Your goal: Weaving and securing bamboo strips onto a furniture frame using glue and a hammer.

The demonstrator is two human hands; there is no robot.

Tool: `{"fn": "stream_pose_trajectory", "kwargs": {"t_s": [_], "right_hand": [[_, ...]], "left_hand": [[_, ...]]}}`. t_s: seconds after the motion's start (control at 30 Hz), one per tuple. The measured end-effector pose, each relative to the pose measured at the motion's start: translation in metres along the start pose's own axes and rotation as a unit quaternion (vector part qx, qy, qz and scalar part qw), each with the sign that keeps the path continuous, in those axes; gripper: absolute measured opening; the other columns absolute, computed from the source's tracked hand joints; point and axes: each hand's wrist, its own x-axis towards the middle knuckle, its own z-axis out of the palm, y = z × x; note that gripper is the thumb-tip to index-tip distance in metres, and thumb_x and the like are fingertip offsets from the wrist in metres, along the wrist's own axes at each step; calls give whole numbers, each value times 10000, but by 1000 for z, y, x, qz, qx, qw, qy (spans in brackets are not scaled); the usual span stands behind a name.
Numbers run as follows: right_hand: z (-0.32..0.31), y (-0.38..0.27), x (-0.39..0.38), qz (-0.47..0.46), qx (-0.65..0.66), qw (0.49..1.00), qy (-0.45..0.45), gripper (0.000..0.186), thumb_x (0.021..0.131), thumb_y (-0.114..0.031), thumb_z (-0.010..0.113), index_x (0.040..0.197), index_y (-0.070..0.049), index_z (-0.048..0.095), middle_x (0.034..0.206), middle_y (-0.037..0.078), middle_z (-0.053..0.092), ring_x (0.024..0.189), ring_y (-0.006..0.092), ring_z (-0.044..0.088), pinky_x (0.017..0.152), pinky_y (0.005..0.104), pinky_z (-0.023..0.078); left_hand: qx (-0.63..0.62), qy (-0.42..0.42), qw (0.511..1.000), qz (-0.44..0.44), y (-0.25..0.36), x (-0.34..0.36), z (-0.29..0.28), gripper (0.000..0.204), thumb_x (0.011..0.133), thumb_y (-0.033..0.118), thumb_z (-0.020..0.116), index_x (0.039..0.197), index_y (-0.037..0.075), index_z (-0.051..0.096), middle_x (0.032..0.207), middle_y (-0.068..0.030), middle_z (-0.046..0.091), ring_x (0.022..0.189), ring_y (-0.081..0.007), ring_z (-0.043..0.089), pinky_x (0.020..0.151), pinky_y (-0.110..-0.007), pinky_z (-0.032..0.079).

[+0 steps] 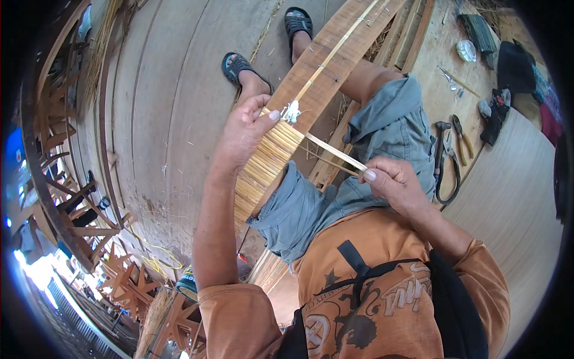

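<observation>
A curved wooden frame piece (326,66) lies across the lap, its lower end wrapped in pale cane strip (335,152), pulled taut rightward.

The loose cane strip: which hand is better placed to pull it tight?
The right hand, probably. It pinches the free end of the cane strip, which runs straight to the wrapped band on the wooden piece. The left hand is pressing its thumb on the wrapping.

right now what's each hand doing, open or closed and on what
Left hand: closed around the wooden rail at its cane wrapping, thumb pressing on top.
Right hand: closed, pinching the loose cane strip pulled taut from the wrapping.
</observation>
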Motion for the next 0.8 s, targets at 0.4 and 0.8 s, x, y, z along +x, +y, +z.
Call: {"fn": "stream_pose_trajectory", "kwargs": {"t_s": [0.4,0.8], "right_hand": [[18,-77,21,-38,-106,986,-122,349,1025,-266,513,860,18,631,594,-7,497,527,71,442,496,242,365],[82,-116,174,20,-229,956,-182,385,978,-236,506,679,5,535,509,61,467,398,171,424,368,336,347]], "left_hand": [[152,108,965,187,-26,0,6,488,953,113,617,1356,-85,426,1077,-141,670,935,-147,648,819,-265,517],[91,196,961,173,-29,3,8,186,937,108,637,1061,-30,620,852,-78,671,817,-102,605,755,-275,500]]}}
